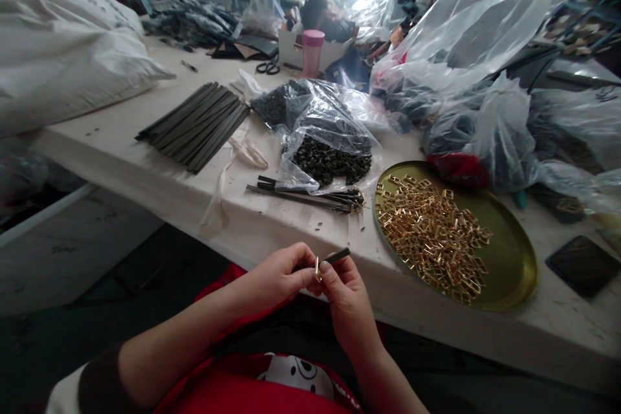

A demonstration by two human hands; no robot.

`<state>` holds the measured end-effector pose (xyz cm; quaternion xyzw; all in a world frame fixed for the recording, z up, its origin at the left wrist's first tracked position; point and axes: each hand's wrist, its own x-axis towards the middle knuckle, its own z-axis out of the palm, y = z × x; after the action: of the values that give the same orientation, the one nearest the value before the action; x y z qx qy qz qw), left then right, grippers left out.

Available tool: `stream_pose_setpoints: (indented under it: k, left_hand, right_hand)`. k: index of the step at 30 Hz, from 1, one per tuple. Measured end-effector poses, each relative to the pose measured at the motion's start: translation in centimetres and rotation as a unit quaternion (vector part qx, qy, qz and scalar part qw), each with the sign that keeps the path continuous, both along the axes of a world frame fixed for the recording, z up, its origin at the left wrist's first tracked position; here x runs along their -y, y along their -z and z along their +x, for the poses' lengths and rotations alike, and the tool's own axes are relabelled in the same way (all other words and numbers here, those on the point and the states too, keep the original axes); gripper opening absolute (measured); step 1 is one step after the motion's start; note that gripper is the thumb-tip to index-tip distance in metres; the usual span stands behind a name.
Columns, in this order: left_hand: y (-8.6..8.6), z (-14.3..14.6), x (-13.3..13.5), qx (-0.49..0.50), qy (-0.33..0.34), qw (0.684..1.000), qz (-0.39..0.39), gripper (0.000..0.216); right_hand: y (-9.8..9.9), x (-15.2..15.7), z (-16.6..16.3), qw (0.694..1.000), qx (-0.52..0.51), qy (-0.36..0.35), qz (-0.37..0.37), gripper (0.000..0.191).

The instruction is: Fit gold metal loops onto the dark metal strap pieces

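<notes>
My left hand (286,273) and my right hand (348,297) meet at the table's front edge, both with fingers pinched. Between the fingertips stands a small gold buckle (317,268), seen nearly edge-on, with my left thumb and fingers against it. A short dark strap (338,255) sticks out past my right thumb and forefinger, which grip it. Where the strap meets the buckle is covered by my fingers. Just beyond my hands lies a small bundle of dark straps (305,196), with gold buckles at its right end.
A round gold tray (514,272) holds a heap of gold buckles (434,233) at right. Behind the bundle, a clear bag (334,119) spills small black pieces (330,162). Long dark strips (194,123) lie at left. A phone-like dark slab (582,265), scissors (268,66) and a pink-lidded bottle (313,52) stand around.
</notes>
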<state>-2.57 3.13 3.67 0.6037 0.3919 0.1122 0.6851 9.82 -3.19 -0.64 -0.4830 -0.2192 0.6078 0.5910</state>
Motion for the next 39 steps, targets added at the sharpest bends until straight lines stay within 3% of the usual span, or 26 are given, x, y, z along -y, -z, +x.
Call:
stream_pose_setpoints:
  k: [4,7,10,12,14,20,25,28,33,39]
  left_hand:
    - [0.8,0.3,0.3,-0.001,-0.031,0.999,-0.015,0.017]
    - [1.2,0.5,0.3,-0.012,-0.04,0.999,-0.027,0.015]
    - [1.4,0.5,0.3,-0.054,-0.047,0.997,-0.018,0.012]
    - [1.4,0.5,0.4,-0.066,-0.052,0.996,-0.014,0.012]
    - [1.4,0.4,0.5,-0.065,-0.052,0.996,-0.024,0.013]
    - [0.8,0.0,0.8,-0.07,-0.031,0.993,-0.09,0.017]
    - [-0.1,-0.2,0.9,-0.075,-0.004,0.99,-0.116,0.015]
    - [0.0,-0.3,1.1,-0.077,-0.012,0.991,-0.109,0.014]
    - [0.7,-0.2,1.3,-0.087,-0.026,0.994,-0.061,0.013]
    - [1.0,0.0,1.3,-0.094,-0.007,0.995,-0.027,0.019]
  right_hand:
    - [0.1,0.0,0.4,0.999,0.034,-0.023,-0.006,0.014]
    - [0.2,0.2,0.8,0.983,0.179,-0.007,0.032,0.013]
    - [0.3,0.4,1.3,0.916,0.383,0.04,0.113,0.005]
    - [0.2,0.6,1.6,0.878,0.446,0.034,0.169,0.005]
    - [-0.1,0.7,2.0,0.88,0.431,-0.007,0.201,0.004]
    - [-1.4,0.6,3.4,0.961,0.211,-0.117,0.135,0.019]
    - [-2.5,-0.1,3.7,0.962,0.129,-0.223,0.086,0.018]
    - [-2.8,-0.2,3.5,0.963,0.117,-0.235,0.059,0.012]
    - [-2.3,0.0,3.3,0.96,0.179,-0.209,0.057,0.01]
    - [-1.4,0.3,3.2,0.973,0.143,-0.182,-0.02,0.015]
